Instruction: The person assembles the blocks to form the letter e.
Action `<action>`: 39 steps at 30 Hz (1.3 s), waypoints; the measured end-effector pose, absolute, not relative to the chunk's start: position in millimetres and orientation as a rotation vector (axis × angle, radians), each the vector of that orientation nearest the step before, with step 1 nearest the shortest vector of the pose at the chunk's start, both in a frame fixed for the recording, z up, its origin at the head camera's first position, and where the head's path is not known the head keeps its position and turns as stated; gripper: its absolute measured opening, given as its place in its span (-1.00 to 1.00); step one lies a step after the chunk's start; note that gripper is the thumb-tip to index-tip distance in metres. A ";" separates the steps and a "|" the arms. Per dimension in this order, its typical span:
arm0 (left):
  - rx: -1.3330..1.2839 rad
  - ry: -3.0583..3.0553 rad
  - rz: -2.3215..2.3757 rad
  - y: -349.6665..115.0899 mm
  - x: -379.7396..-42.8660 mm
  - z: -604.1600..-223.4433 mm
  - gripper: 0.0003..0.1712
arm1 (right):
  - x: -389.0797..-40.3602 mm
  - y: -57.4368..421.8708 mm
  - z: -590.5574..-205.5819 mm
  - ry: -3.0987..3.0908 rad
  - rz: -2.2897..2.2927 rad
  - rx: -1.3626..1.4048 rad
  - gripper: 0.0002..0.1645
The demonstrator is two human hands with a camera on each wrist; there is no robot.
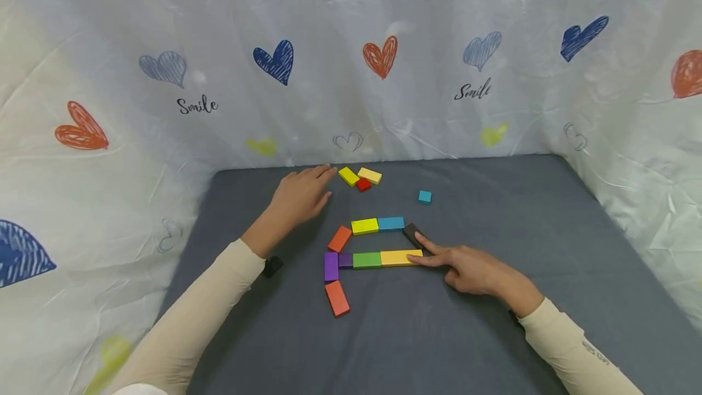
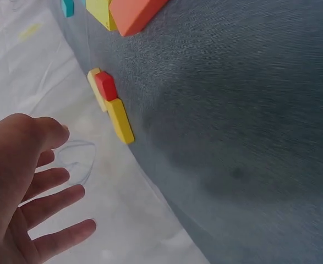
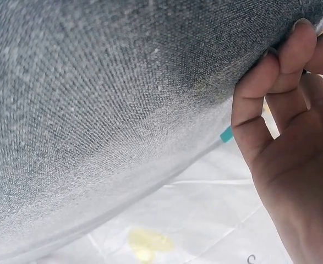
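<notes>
My left hand (image 1: 301, 194) reaches over the far left of the table, fingers spread and holding nothing. Just beyond its fingertips lie a yellow block (image 1: 348, 176), a red block (image 1: 363, 185) and a pale yellow block (image 1: 370, 175). At the arrangement's right end, my right hand (image 1: 471, 268) touches a black block (image 1: 412, 234) with its index finger. Its thumb rests on the end of an orange-yellow block (image 1: 397, 258), which lines up with a green block (image 1: 367, 260) and a dark purple block (image 1: 345, 261). In the right wrist view the fingers hide the blocks.
A yellow-green block (image 1: 364, 227) and a blue block (image 1: 391, 224) form an upper row. Orange (image 1: 340, 239), purple (image 1: 331, 267) and coral (image 1: 337, 298) blocks run down the left side. A small teal block (image 1: 425, 197) lies apart. White cloth (image 1: 329, 102) hangs behind the grey table (image 1: 417, 340).
</notes>
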State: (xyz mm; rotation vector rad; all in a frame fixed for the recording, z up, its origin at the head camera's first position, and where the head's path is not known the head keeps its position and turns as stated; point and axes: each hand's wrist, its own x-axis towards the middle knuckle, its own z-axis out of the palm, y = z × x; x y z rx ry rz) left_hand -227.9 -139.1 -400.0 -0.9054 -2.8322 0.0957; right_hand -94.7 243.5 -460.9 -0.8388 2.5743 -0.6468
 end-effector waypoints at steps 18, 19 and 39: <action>-0.694 -3.326 0.446 -82.8 -275.3 -430.4 -0.32 | -92.4 233.1 -465.1 2.542 -0.653 -0.879 0.08; -0.681 -3.349 0.441 -85.5 -275.3 -432.9 -0.31 | -92.1 232.6 -465.6 2.539 -0.655 -0.877 0.08; -0.596 -3.094 0.064 -206.1 -231.9 -451.2 -0.57 | -93.9 243.8 -462.8 2.562 -0.667 -0.837 0.09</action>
